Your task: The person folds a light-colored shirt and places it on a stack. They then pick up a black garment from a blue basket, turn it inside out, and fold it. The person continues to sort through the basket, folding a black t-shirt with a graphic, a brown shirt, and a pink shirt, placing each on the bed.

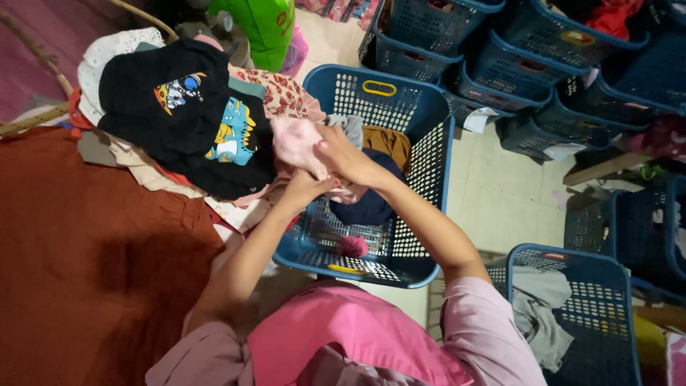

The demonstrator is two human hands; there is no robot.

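While both hands are meeting over the near-left edge of the basket, the right hand (343, 154) is closing its fingers on a pale pink cloth garment (296, 143), and the left hand (304, 187) is pinching the same garment's lower, bunched part from beneath. The two hands are working almost touching, with the garment held between them, just above the rim of the blue perforated plastic laundry basket (429, 171) and beside the clothes pile.

Inside that basket a dark navy garment (368, 204), a mustard-brown piece (389, 143), a grey piece (350, 127) and a small pink balled item (353, 246) are lying loose. To the left, a stack of clothes topped by black shirts with cartoon prints (186, 107) is resting on a rust-red cloth surface (86, 250).

Judging from the grip, doing this well is calling for holding the garment by two separate edges, keeping it clear of the floral fabric (275, 93) under it, and drawing it flat, not bunched. More blue baskets (572, 307) are standing on the tiled floor (500, 193) around.
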